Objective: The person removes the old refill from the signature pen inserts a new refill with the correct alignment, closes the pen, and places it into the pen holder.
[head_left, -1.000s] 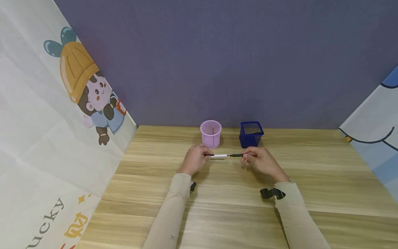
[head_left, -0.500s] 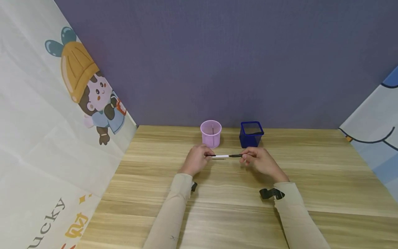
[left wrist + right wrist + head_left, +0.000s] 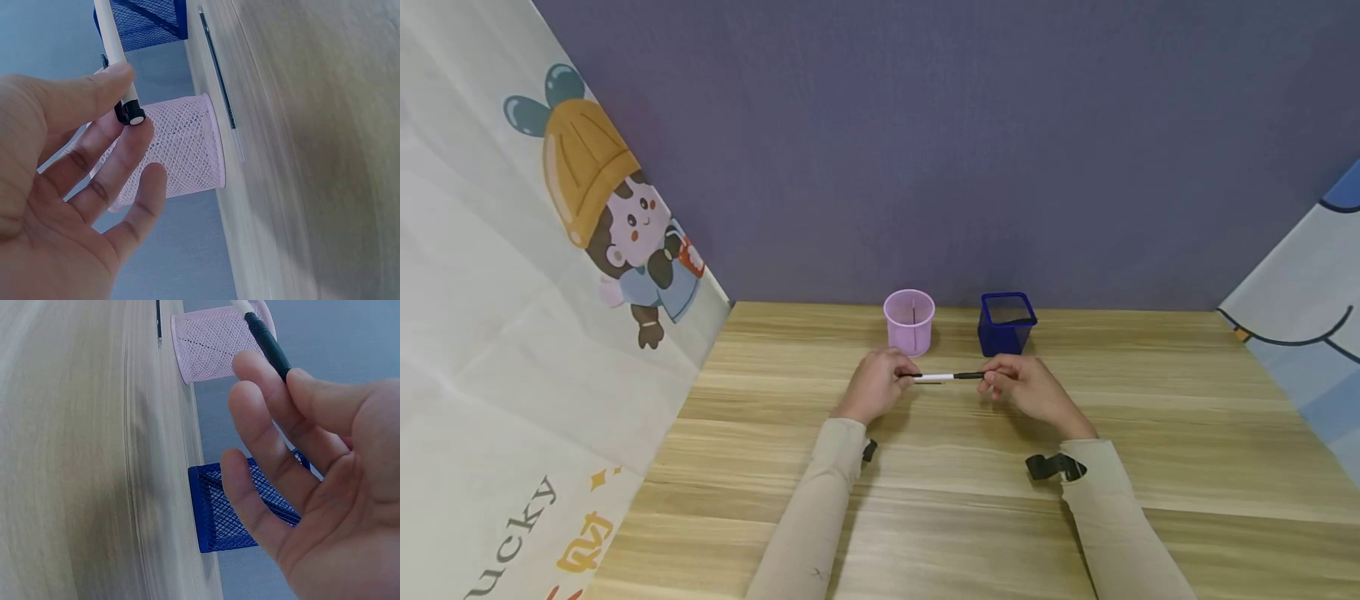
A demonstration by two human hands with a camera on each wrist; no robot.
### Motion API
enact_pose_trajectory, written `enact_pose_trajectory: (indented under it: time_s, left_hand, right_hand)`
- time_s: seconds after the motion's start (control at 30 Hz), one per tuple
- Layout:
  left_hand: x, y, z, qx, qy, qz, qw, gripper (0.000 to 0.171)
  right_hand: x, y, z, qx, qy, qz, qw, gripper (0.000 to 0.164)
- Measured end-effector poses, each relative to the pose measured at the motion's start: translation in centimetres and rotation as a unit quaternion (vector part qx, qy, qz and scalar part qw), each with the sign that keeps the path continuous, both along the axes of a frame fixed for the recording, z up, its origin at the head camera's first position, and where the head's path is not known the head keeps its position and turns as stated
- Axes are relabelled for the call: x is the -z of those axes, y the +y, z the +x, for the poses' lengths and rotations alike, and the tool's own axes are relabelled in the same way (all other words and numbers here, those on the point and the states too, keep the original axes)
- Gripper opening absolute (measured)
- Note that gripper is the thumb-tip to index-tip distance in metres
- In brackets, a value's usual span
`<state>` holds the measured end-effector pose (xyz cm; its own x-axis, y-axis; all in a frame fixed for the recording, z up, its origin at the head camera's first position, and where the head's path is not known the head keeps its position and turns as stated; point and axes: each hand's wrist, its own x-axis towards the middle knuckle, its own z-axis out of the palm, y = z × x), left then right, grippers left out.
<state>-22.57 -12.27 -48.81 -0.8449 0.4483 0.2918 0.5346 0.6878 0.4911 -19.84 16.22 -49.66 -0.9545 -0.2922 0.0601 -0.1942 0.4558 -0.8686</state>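
Observation:
In the head view, my left hand [image 3: 874, 383] and right hand [image 3: 1030, 390] hold two pen parts end to end, level above the table. The left thumb and fingers pinch a white pen barrel [image 3: 110, 37] near its black clip end, the other fingers spread. Between right thumb and forefinger is the black front section of the pen [image 3: 267, 344], its far end covered by the fingers. White and black parts meet in a line midway between the hands. Below them, a thin dark pen refill [image 3: 217, 72] with a clear end lies on the table.
Behind the hands stand a pink mesh pen cup [image 3: 909, 333] on the left and a square blue mesh holder [image 3: 1003, 337] on the right, with a dark strip across its inside. A grey-blue panel [image 3: 880, 167] rises behind the wooden table [image 3: 955, 517].
The gap with a thin piece showing between the white barrel and black section has closed. The left hand has shifted slightly right with the barrel; the right hand has hardly moved.

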Motion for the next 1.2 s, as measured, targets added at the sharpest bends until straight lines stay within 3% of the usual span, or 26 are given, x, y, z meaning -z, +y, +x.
enact_pose_trajectory:
  time_s: [0.7,1.2]
  left_hand:
    - [0.3,0.6,-0.2,0.003,-0.006,-0.001,1.0,0.011]
    - [-1.0,2.8,-1.6,-0.02,-0.011,0.022,0.9995,0.01]
  right_hand:
    - [0.2,0.6,-0.2,0.003,0.005,0.014,1.0,0.021]
    - [-1.8,2.8,-2.7,-0.019,-0.015,0.028,0.999,0.028]
